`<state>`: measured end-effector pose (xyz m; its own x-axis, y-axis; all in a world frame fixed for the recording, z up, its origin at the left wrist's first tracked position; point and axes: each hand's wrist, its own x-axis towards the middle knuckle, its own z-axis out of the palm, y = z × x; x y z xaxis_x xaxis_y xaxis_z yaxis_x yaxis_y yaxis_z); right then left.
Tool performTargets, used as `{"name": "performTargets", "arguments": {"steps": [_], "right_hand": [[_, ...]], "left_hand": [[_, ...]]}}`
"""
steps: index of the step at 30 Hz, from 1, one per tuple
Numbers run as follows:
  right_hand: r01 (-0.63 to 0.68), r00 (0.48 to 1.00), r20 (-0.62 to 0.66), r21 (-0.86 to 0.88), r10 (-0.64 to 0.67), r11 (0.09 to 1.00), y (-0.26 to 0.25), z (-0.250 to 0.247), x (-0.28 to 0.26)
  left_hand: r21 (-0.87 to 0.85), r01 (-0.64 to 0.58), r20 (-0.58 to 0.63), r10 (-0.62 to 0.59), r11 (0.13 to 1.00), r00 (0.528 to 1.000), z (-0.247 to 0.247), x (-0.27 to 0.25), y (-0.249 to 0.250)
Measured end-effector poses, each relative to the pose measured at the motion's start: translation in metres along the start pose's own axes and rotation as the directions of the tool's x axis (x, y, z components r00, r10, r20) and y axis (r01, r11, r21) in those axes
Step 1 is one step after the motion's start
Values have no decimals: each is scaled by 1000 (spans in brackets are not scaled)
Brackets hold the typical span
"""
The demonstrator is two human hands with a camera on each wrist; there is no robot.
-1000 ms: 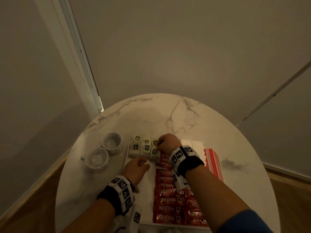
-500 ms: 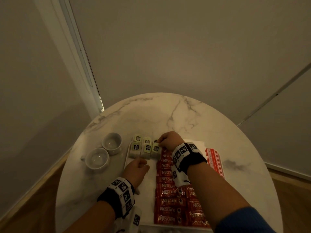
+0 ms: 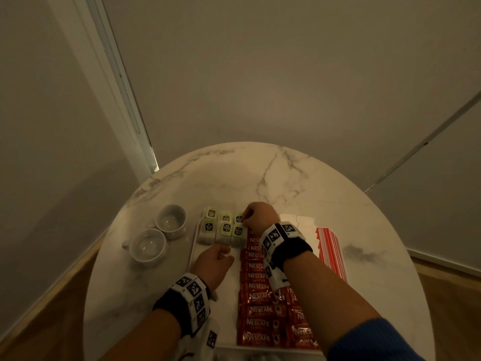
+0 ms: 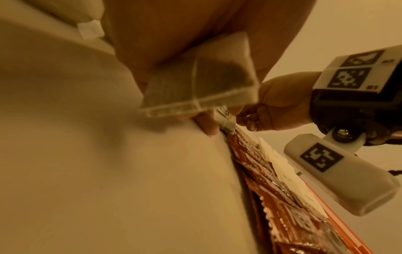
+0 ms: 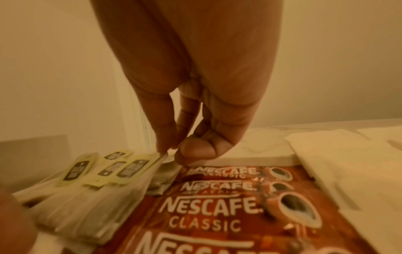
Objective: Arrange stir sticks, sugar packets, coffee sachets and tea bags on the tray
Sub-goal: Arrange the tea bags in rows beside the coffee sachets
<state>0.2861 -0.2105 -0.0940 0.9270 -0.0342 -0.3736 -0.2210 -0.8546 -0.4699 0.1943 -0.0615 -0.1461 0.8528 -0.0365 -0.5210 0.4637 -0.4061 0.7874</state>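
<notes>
Furthest to the left of both hands, two cups [image 3: 158, 233] stand on the table [image 3: 273, 178], clear of the work. The left hand [image 3: 213, 264] rests on the tray [image 3: 226, 295] just below the tea bags [image 3: 223, 230], fingers loosely curled and touching the nearest bag. The right hand [image 3: 257, 217] pinches the tag [image 5: 162, 157] of the bag at the right end of the rows between thumb and forefinger. To do this well, I'd steady the rows with the left hand and lay that tag flat, level with its neighbours. Under the right wrist lie the coffee sachets [image 3: 263, 308]; beyond it, white sugar packets [image 3: 302, 221] and striped stir sticks [image 3: 330, 251].
</notes>
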Motion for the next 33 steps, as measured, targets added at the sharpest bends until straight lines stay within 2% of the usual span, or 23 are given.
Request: {"name": "performTargets", "arguments": {"steps": [3, 5, 6, 7, 8, 10, 11, 13, 14, 15, 17, 18, 20, 21, 22, 24, 25, 27, 30, 33], "right_hand": [[6, 998, -65, 36, -3, 999, 2, -3, -1], [23, 992, -129, 140, -5, 990, 1, -8, -5], [45, 988, -156, 210, -12, 977, 0, -11, -11], [74, 986, -166, 265, -30, 961, -3, -14, -18], [104, 987, -145, 298, -62, 949, -7, -16, -28], [130, 990, 5, 345, -140, 930, -15, -14, -51], [133, 979, 100, 355, -179, 925, -19, -10, -63], [158, 946, 223, 307, -233, 938, -22, 0, -82], [175, 940, 245, 257, -239, 951, -21, 4, -88], [188, 940, 246, 207, -237, 960, -18, 8, -93], [178, 953, 227, 125, -203, 976, -11, 15, -99], [161, 960, 217, 93, -178, 983, -7, 18, -103], [147, 968, 204, 26, -149, 989, -3, 26, -110], [161, 966, 208, -20, -154, 987, -1, 32, -113], [185, 962, 215, -70, -167, 980, -1, 38, -115], [212, 960, 213, -129, -182, 969, -3, 47, -120], [209, 963, 201, -132, -180, 969, -4, 49, -121], [187, 970, 180, -117, -164, 975, -5, 50, -123], [162, 975, 170, -85, -145, 983, -3, 50, -128], [145, 979, 150, -45, -137, 988, 4, 47, -134]], "left_hand": [[-1, -17, -13, 17, 1000, 1000, -2, -1, 2], [-37, -31, -29, 30, 999, 999, -7, -5, 9], [-123, -16, -31, 12, 992, 999, -10, -7, 13], [-277, 12, -20, -18, 961, 1000, -14, -9, 18], [-441, 35, -9, -44, 897, 999, -18, -11, 22], [-659, 52, -22, -88, 750, 996, -27, -13, 30], [-718, 72, -10, -114, 692, 993, -31, -15, 34], [-744, 82, -10, -135, 663, 991, -37, -17, 40], [-712, 63, -31, -120, 699, 992, -39, -19, 42], [-636, 31, -57, -87, 771, 995, -41, -20, 42], [-314, -87, -103, 57, 945, 993, -45, -25, 39], [-149, -141, -102, 127, 979, 987, -45, -26, 35], [128, -211, -42, 218, 969, 975, -46, -30, 25], [289, -240, 16, 246, 927, 969, -46, -33, 21], [473, -271, 87, 262, 838, 961, -45, -37, 18], [735, -345, 224, 271, 585, 936, -41, -45, 11], [793, -377, 276, 268, 478, 923, -38, -48, 8], [843, -412, 335, 260, 346, 906, -32, -52, 3], [863, -424, 359, 256, 276, 897, -25, -55, 2], [834, -434, 325, 333, 341, 885, -22, -51, 0]]}}
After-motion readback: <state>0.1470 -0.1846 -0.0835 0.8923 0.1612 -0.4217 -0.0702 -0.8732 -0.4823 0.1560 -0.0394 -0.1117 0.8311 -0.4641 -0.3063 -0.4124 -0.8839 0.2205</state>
